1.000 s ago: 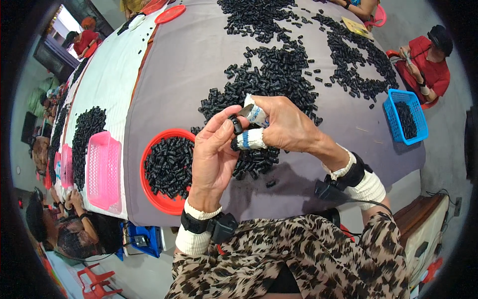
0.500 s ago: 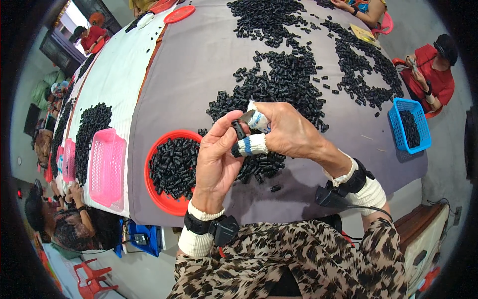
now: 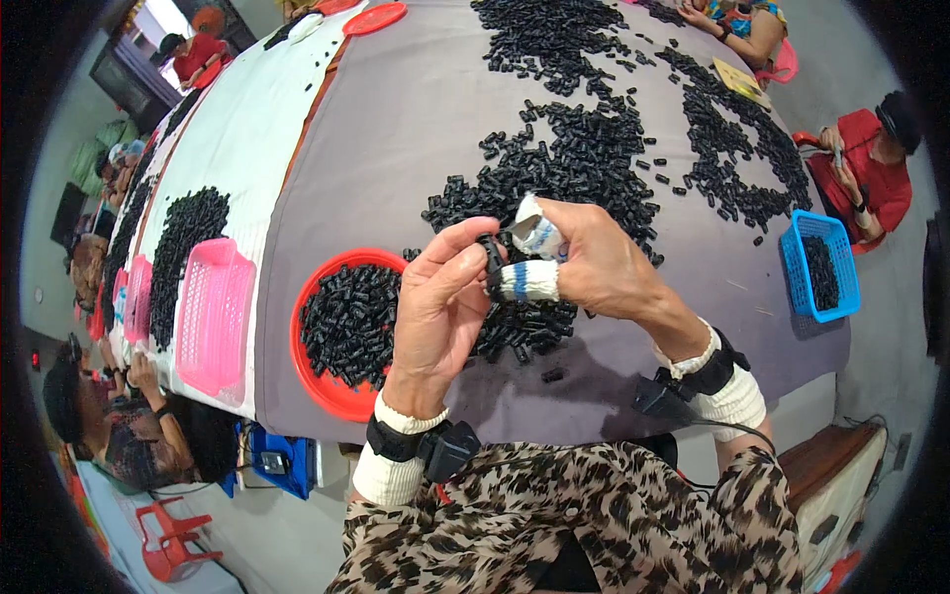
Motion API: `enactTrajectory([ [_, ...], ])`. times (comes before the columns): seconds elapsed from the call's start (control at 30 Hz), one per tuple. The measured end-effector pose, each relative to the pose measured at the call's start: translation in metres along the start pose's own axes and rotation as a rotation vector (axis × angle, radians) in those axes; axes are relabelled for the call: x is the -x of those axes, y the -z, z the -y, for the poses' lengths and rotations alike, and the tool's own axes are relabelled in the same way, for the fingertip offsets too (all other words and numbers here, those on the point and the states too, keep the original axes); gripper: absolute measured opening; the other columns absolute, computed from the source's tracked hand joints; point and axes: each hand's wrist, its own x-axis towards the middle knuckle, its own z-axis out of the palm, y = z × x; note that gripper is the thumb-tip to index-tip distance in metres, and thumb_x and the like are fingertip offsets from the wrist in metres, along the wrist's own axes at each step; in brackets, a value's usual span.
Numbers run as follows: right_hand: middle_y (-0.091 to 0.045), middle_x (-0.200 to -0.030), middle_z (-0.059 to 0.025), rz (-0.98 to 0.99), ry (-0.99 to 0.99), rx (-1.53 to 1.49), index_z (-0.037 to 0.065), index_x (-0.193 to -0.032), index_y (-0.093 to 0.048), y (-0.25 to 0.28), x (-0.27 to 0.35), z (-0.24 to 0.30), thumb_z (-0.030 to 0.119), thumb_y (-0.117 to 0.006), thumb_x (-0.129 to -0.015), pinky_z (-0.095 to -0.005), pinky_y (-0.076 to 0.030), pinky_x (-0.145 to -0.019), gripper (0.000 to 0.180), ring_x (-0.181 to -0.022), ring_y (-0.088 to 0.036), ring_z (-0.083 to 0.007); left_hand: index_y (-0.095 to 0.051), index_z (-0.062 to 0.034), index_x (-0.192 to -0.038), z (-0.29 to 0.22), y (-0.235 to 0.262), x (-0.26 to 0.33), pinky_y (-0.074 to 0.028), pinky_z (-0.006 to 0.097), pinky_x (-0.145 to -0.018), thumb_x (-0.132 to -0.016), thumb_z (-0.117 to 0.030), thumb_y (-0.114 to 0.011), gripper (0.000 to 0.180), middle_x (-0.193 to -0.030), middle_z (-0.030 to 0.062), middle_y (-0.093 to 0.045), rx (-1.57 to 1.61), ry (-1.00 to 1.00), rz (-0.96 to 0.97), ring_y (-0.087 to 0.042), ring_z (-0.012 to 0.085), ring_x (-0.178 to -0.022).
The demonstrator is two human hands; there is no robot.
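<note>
My left hand (image 3: 435, 312) is closed, pinching a small black plastic cylinder (image 3: 492, 255) between thumb and fingers. White cloth covers with blue marks, one being a finger cover (image 3: 529, 281), wrap the thumb and forefinger of my right hand (image 3: 618, 267). That hand is closed around a small grey blade (image 3: 508, 239), mostly hidden, whose edge sits against the cylinder. Below and beyond my hands spreads a pile of similar black cylinders (image 3: 564, 158) on the grey cloth. Left of my left hand stands a red basin (image 3: 341, 401) full of such pieces.
A pink basket (image 3: 211, 327) stands on the white cloth to the left, and a blue basket (image 3: 841, 297) holding black pieces at the right edge. A red lid (image 3: 376, 18) lies at the far side. Several people sit around the table, one in red (image 3: 871, 178) at the right.
The black cylinder has turned slightly in my left fingers, and the right hand's blade shows less. Both hands stay together at the same spot over the table; the whole view has shifted a little.
</note>
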Motion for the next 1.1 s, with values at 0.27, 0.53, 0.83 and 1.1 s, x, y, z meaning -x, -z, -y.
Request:
enactTrajectory([
  [0.27, -0.056, -0.071, 0.0009, 0.009, -0.037, -0.022, 0.002, -0.085, -0.056, -0.005, 0.003, -0.009, 0.020, -0.070, -0.075, -0.0232, -0.040, -0.057, 0.025, -0.064, -0.047, -0.0058, -0.056, -0.0010, -0.102, -0.002, 0.003, -0.002, -0.043, 0.019, -0.066, -0.085, -0.004, -0.057, 0.018, -0.095, 0.0077, -0.061, 0.008, 0.008, 0.057, -0.051, 0.0057, -0.073],
  [0.53, -0.053, -0.071, 0.0036, 0.034, -0.114, -0.202, 0.004, -0.085, -0.056, -0.004, 0.004, 0.002, 0.020, -0.071, -0.075, -0.0206, -0.038, -0.057, 0.023, -0.065, -0.045, -0.0037, -0.055, 0.0012, -0.111, 0.003, -0.005, -0.003, -0.044, 0.020, -0.067, -0.089, -0.010, -0.054, 0.025, -0.089, 0.0034, -0.061, -0.084, -0.019, -0.057, -0.052, 0.0054, -0.074],
  [0.83, -0.052, -0.067, 0.0039, 0.051, -0.105, -0.206, 0.003, -0.083, -0.056, -0.003, 0.001, -0.002, 0.017, -0.069, -0.076, -0.0218, -0.039, -0.056, 0.021, -0.062, -0.045, -0.0041, -0.053, -0.0009, -0.112, 0.008, 0.002, -0.002, -0.049, 0.026, -0.073, -0.090, -0.013, -0.052, 0.025, -0.092, 0.0084, -0.062, 0.012, -0.061, 0.009, -0.058, 0.0115, -0.081],
  [1.1, -0.054, -0.062, -0.0065, 0.101, -0.015, 0.002, 0.001, -0.079, -0.056, 0.002, -0.003, -0.018, 0.035, -0.072, -0.068, -0.0306, -0.040, -0.054, 0.039, -0.056, -0.050, -0.0150, -0.055, 0.0005, -0.108, 0.014, 0.001, -0.004, -0.048, 0.026, -0.078, -0.089, -0.013, -0.054, 0.023, -0.092, 0.0078, -0.062, -0.017, -0.017, -0.018, -0.060, 0.0132, -0.084],
])
